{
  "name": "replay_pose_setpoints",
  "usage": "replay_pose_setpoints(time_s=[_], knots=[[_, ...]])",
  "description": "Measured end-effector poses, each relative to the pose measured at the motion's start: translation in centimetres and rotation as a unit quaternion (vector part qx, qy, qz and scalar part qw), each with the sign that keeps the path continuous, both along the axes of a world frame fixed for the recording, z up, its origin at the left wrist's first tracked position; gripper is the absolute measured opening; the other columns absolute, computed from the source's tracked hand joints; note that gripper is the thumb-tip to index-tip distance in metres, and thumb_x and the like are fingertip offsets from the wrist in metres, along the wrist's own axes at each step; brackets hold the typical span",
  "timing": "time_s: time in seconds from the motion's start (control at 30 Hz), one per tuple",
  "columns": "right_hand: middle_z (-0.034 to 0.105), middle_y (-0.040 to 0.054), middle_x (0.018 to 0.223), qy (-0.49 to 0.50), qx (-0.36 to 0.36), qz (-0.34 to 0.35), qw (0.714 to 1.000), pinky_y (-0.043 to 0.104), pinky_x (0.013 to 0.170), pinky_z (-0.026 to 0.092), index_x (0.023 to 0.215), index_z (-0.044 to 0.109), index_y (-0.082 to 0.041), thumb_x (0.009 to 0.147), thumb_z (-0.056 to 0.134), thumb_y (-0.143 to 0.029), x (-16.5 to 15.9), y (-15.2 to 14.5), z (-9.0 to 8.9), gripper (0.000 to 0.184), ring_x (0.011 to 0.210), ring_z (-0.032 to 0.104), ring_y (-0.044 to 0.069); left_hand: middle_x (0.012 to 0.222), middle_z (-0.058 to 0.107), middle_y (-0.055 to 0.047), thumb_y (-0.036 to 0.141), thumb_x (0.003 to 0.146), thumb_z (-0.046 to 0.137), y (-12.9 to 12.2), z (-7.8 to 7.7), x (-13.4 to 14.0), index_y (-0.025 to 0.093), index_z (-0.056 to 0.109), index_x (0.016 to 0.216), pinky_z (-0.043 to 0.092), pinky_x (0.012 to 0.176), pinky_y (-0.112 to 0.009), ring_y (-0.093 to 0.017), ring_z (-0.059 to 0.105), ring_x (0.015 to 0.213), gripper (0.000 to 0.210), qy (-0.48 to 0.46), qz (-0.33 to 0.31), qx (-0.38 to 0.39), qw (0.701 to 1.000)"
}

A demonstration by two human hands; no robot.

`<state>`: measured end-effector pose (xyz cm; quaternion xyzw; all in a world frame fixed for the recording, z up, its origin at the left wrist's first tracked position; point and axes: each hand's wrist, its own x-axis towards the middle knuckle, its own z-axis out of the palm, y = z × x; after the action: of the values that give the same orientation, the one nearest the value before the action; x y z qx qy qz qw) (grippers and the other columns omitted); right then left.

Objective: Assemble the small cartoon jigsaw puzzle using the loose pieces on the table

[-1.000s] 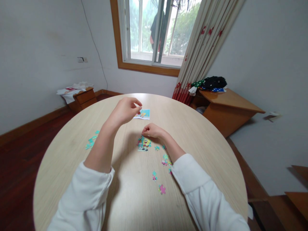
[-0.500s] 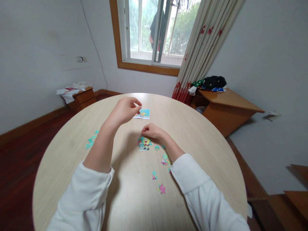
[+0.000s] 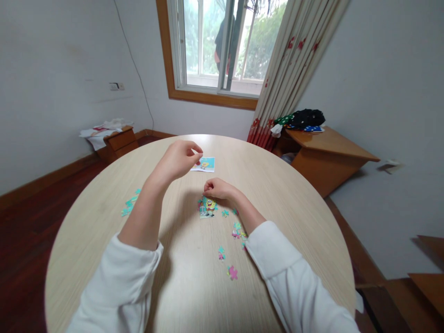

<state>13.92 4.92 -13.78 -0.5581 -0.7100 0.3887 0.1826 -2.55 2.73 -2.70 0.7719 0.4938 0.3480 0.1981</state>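
A partly joined jigsaw puzzle (image 3: pixel 209 206) with a yellow cartoon figure lies flat in the middle of the table. At its upper edge, my right hand (image 3: pixel 217 188) has its fingers pinched on a small puzzle piece, mostly hidden by the fingertips. My left hand (image 3: pixel 183 158) hovers farther back, fingers curved and thumb apart, with nothing visible in it. Behind its fingertips lies a printed picture card (image 3: pixel 207 164), partly covered by the hand. Loose puzzle pieces (image 3: pixel 237 230) are scattered beside my right forearm, with a pink piece (image 3: pixel 233 273) nearer me.
More teal puzzle pieces (image 3: pixel 130 203) lie left of my left forearm, partly hidden by it. The round wooden table (image 3: pixel 194 286) fills the foreground. Beyond it stand a small cabinet (image 3: pixel 121 141) at left and a wooden desk (image 3: pixel 326 148) with clothes on it at right.
Both hands stay almost in place, the right still at the puzzle's upper edge. The whole view has shifted very slightly.
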Motion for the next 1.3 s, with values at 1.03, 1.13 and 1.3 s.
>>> replay_pose_setpoints(time_s=[1.03, 1.13, 1.3], knots=[[0.055, 0.0003, 0.06, -0.134, 0.16, -0.167, 0.964, 0.026, 0.054, 0.034, 0.068, 0.064, -0.014, 0.072, 0.061, -0.015, 7.2, -2.9, 9.9, 0.005, 0.055, 0.047, 0.01, 0.048, 0.047, 0.001, 0.032, 0.074, 0.058, -0.8, 0.7, 0.4, 0.019, 0.045, 0.047, 0.03, 0.054, -0.027, -0.012, 0.043, 0.054, 0.032, 0.024, 0.043, 0.039, 0.998], [0.058, 0.0013, 0.061, -0.204, 0.1, -0.136, 0.964, 0.026, 0.054, 0.035, 0.066, 0.065, -0.014, 0.068, 0.063, -0.012, 7.5, -2.4, 9.0, 0.004, 0.057, 0.05, 0.011, 0.048, 0.046, 0.001, 0.03, 0.074, 0.057, -0.8, 0.7, 0.4, 0.019, 0.045, 0.048, 0.03, 0.055, -0.027, -0.012, 0.042, 0.054, 0.032, 0.021, 0.048, 0.039, 0.998], [0.059, 0.0005, 0.058, -0.289, -0.006, -0.096, 0.953, 0.027, 0.053, 0.035, 0.059, 0.063, -0.016, 0.064, 0.07, -0.012, 8.0, -1.7, 6.9, 0.009, 0.057, 0.053, 0.013, 0.048, 0.045, 0.002, 0.03, 0.075, 0.058, -0.7, 0.6, 0.4, 0.018, 0.045, 0.048, 0.029, 0.055, -0.027, -0.011, 0.04, 0.053, 0.032, 0.015, 0.045, 0.032, 0.998]])
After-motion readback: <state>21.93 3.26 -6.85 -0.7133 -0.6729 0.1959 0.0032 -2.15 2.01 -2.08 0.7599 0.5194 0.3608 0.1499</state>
